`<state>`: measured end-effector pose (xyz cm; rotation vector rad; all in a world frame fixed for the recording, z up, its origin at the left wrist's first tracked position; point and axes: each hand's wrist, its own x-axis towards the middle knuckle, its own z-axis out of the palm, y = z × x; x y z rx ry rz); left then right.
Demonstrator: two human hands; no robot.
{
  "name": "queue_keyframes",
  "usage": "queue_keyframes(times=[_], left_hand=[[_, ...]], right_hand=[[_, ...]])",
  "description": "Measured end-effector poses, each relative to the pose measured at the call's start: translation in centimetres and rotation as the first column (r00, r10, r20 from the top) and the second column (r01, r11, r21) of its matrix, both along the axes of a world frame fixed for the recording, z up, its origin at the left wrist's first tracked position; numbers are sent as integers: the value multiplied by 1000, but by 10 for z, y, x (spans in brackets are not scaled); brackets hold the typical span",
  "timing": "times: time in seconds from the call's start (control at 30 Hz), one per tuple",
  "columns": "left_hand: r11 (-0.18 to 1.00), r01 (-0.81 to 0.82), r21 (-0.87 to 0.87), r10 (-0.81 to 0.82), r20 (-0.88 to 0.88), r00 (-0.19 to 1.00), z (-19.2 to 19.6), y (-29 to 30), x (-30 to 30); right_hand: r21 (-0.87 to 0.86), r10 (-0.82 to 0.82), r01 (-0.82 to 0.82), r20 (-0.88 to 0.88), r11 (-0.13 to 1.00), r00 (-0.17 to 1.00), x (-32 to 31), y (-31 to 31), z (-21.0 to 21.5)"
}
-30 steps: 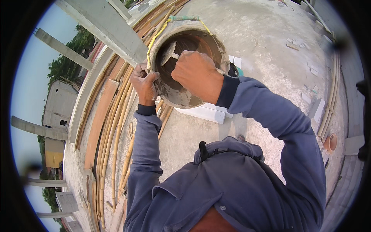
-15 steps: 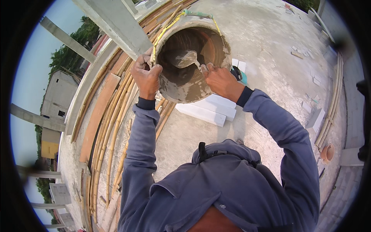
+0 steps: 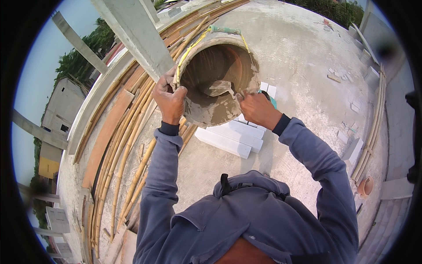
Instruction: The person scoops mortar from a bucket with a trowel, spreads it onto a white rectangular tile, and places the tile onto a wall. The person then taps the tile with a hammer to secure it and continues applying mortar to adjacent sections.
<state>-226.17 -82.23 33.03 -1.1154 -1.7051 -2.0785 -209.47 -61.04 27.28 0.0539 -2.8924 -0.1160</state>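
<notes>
Bucket and trowel in two-handed use. The left hand [image 3: 170, 101] is pinching the near-left rim of the bucket [image 3: 224, 41] between thumb and fingers; the right hand [image 3: 259, 108] is closing around the handle of the trowel [image 3: 220, 88], most of the handle being hidden. The trowel's blade is lying inside the bucket, toward its near side. As for progress, the blade is already sitting among the wet mix [image 3: 220, 115], which is coating the bucket's inner wall; mix is remaining inside, and whether the blade is carrying a full load one cannot tell. The trowel's long axis is running roughly crosswise, its tip pointing to the person's left. The bucket's mouth is facing up toward the person, its green carrying grip [image 3: 225, 30] standing at the far side, while white blocks [image 3: 223, 143] are lying on the floor [image 3: 211, 165] beyond its near rim.
</notes>
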Motion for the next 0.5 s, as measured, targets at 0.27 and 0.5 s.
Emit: queue_keyframes(times=[0.27,0.5], left_hand=[[998,-40,58,39,13,999,0,4,4],[993,-68,100,73,-40,997,-3,5,12]], right_hand=[[11,-7,8,-32,1000,999,-3,0,13],[10,-77,88,-402,996,912,-2,-3,16]])
